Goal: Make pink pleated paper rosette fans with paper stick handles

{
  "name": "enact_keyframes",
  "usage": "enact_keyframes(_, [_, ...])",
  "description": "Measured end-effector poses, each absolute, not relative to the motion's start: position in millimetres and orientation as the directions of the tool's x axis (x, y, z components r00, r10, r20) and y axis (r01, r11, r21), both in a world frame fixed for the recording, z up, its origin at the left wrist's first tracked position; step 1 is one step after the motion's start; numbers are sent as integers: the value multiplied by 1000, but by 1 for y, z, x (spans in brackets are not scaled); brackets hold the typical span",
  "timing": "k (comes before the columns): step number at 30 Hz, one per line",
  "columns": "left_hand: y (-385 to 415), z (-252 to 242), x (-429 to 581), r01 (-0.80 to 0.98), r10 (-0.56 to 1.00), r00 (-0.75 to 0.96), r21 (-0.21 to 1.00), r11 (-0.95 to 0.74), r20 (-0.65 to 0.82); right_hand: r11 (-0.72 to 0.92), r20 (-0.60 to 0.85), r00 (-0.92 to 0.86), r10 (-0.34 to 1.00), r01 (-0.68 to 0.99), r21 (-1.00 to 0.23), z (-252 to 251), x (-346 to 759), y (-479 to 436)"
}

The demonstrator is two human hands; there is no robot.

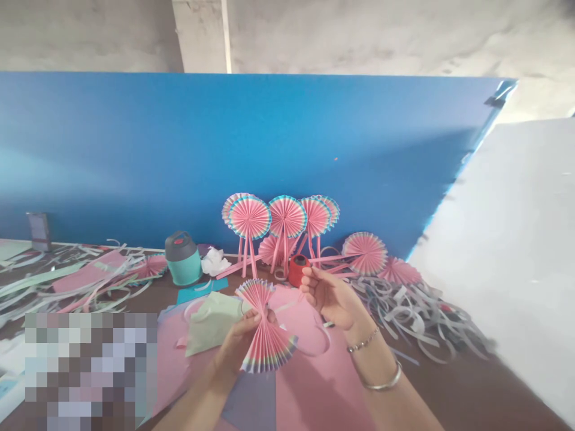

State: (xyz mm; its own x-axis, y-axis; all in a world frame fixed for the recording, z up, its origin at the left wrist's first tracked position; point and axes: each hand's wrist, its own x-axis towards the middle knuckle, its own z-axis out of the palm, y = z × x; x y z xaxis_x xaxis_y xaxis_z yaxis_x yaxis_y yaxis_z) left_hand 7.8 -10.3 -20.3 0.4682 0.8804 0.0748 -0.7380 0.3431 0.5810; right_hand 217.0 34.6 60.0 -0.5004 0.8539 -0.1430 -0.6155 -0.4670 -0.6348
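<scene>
My left hand (240, 342) pinches a pink pleated paper fan (265, 329) at its narrow middle, so the folds flare above and below. My right hand (330, 296) is raised just to the right of it, fingers curled, pinching a thin pale ribbon strand (287, 306) that runs to the fan's middle. A red ribbon spool (296, 270) stands just behind my right hand. Both wrists hover over pink paper sheets (309, 383) on the table.
Several finished pink paper fans on sticks (283, 221) lean against a blue board (224, 149) at the back. A teal lidded container (183, 258) and white crumpled paper (214, 261) stand left of them. Grey paper strips (417, 311) pile at the right, more scraps (67, 278) at the left.
</scene>
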Motion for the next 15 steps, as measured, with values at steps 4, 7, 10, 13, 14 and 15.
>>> enact_keyframes(4, [-16,-18,8,-724,866,498,571,387,43,-566,-129,-624,770,-577,-589,59,208,31])
enact_keyframes(7, [-21,-18,10,-730,859,508,560,392,62,-610,-171,-666,726,-508,-608,57,195,26])
enact_keyframes(10, [-21,-21,12,-698,821,562,590,406,100,-593,-232,-644,729,-425,-684,55,185,21])
enact_keyframes(13, [-19,-23,12,-677,811,574,624,391,115,-568,-260,-618,742,-373,-733,57,186,20])
enact_keyframes(14, [-18,-23,12,-678,813,571,625,387,115,-571,-266,-617,741,-368,-734,57,188,21])
enact_keyframes(15, [-17,-23,12,-684,817,566,617,389,112,-578,-272,-619,737,-368,-728,58,190,22])
